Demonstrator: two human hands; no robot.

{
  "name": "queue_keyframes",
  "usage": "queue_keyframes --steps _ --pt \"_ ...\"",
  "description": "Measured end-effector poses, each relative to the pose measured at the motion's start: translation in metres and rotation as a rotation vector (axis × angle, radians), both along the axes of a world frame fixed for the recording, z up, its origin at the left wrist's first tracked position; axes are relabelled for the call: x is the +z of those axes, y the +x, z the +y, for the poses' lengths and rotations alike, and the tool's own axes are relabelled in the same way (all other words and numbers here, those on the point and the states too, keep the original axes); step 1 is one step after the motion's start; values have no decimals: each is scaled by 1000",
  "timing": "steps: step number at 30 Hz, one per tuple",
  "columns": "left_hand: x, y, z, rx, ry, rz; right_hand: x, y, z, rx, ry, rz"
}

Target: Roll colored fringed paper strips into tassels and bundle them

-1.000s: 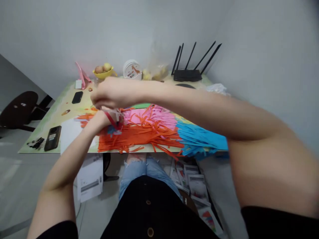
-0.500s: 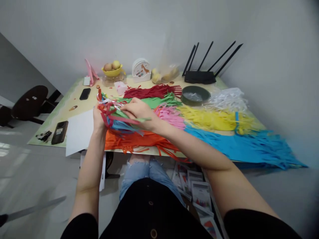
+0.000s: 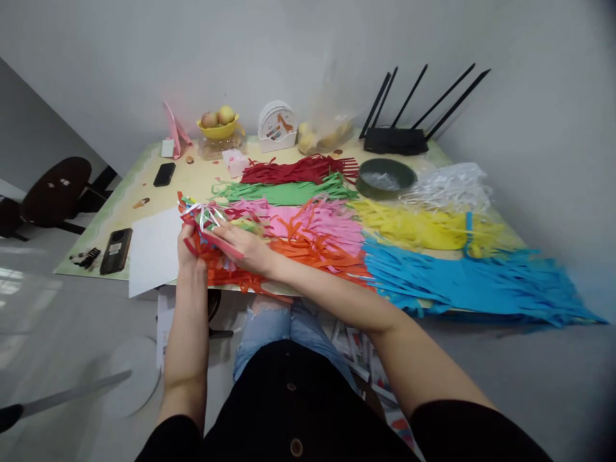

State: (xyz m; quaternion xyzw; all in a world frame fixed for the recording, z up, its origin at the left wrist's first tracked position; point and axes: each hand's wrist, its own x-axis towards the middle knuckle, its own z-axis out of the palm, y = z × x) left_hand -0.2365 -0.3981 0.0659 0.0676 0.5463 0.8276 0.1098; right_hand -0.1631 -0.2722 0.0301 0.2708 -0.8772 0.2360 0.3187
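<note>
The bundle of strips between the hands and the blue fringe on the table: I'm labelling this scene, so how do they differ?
The bundle of strips mixes red, white, green and orange; the blue fringe is one colour. The bundle sits between left hand and right hand; the fringe lies spread on the table. The bundle looks compact, the fringe long. Both have narrow strips.
</note>
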Motion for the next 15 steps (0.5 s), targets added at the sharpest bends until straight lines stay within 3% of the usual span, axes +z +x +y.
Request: queue_keyframes --steps 3,6,10,13,15 --pt "-7 12 -5 47 20 51 0 -16 -6 -95 -36 10" --pt "-15 4 -5 111 -17 79 0 -27 -18 -126 33 -37" --pt "-16 -53 -7 188 -54 116 -1 -33 -19 -73 86 -94" --pt "-16 -110 -2 229 -213 91 5 -37 5 -22 59 -79" --pt "-22 -139 7 241 -349 53 11 -44 31 -74 -41 -71"
